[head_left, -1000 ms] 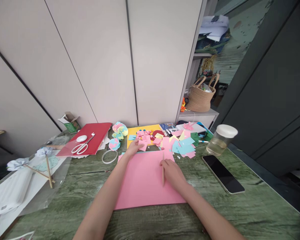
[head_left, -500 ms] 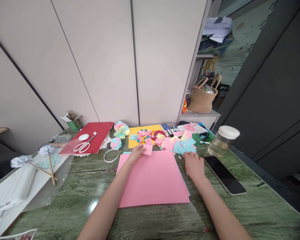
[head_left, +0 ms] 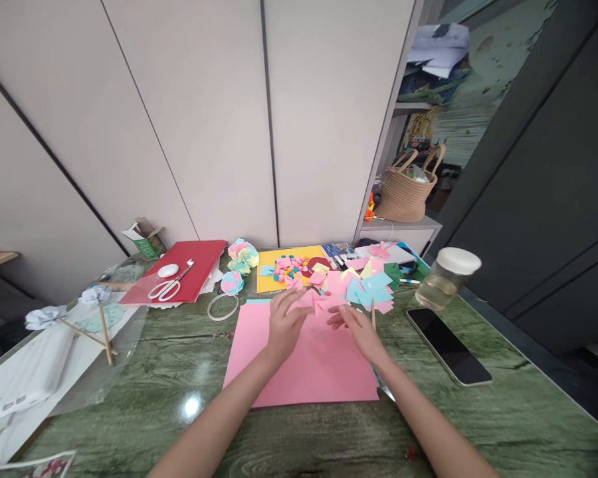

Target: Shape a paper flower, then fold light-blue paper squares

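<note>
My left hand [head_left: 285, 325] is over the pink paper sheets [head_left: 313, 372], thumb and fingers pinching a small pink paper piece [head_left: 313, 302]. The piece stands up at an angle between my two hands, partly lost against the pink around it. Opposite it, my right hand [head_left: 356, 326] reaches in with its fingers apart and holds nothing I can see. A thin pale stick [head_left: 373, 312] shows just beyond the right hand. Behind both hands lie blue paper pieces [head_left: 371, 289] and several pink and yellow scraps.
Pompoms lie on a yellow sheet [head_left: 266, 282] at the back. Left of it are paper flowers [head_left: 243, 255], a white ring [head_left: 222, 307] and scissors [head_left: 167, 287] on a red folder [head_left: 206, 255]. A phone [head_left: 448, 345] and a lidded jar [head_left: 441, 285] stand at the right.
My right hand has moved left from beside the blue pieces to over the pink sheets. The left hand has turned and shifted slightly right, and its pink square now stands tilted up.
</note>
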A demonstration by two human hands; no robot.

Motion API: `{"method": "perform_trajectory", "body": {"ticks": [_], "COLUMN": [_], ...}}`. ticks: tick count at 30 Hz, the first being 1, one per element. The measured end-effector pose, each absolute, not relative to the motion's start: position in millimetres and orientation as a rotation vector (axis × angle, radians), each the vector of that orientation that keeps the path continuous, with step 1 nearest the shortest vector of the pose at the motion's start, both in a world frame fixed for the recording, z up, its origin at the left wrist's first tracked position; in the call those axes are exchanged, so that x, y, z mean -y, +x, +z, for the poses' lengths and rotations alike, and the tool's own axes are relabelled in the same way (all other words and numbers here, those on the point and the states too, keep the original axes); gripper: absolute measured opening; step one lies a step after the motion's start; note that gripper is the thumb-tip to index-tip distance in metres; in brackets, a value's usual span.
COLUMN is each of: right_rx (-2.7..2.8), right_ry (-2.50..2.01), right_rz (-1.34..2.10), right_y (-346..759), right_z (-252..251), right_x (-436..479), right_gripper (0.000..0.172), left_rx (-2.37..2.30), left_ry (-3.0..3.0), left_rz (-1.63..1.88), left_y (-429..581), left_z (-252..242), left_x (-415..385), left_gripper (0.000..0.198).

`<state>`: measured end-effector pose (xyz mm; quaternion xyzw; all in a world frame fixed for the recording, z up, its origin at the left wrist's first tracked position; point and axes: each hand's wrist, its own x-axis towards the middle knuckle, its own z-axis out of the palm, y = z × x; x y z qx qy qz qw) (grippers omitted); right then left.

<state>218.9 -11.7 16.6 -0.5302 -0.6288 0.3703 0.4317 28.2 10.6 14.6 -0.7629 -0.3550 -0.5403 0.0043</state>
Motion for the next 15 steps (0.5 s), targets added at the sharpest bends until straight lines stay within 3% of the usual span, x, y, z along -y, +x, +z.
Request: {"method": "perform_trajectory", "body": {"ticks": [3, 10, 13, 15], "right_rx": [1.391, 1.207, 1.23, 1.253], "right_ry": [-1.132, -1.047, -1.095, -1.128], "right_rz": [1.196, 1.269, 1.218, 1.183], "right_y": [215, 218, 217, 216], "right_z": [13, 8, 10, 12], "right_x": [11, 9, 9, 9], "right_gripper": [0.038, 0.021, 0.018, 0.015], "left_rx": [0.848, 0.814, 1.011, 1.373], "left_ry": [-2.376, -2.385, -2.547, -2.675], "left_rz": [-1.476, -1.379, -1.544, -1.843], "left_y": [27, 18, 23, 29], "left_z": [11, 4, 6, 7], "left_x": [2, 0, 0, 1], "left_gripper": [0.018, 0.028, 0.034, 0.037]}}
